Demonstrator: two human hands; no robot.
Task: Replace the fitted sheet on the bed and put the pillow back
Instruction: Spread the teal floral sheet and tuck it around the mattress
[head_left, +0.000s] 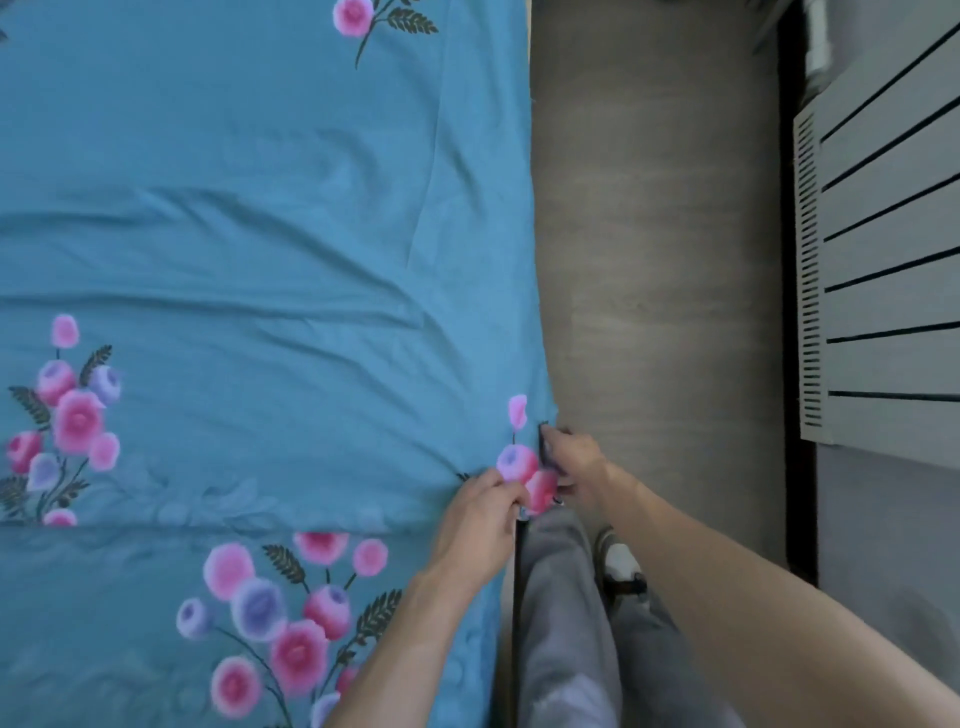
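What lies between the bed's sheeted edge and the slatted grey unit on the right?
Head view: only bare wood-look floor lies between the sheet and the slatted unit.

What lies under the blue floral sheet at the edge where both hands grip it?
Only a dark strip shows below the sheet, near the left hand and right hand. The mattress is covered.

A strip of grey-brown wood-grain floor (654, 260) runs from near to far right of centre. At the far right stands a pale grey slatted cabinet (883, 249) (dark gaps between its boards), lit softly and evenly.
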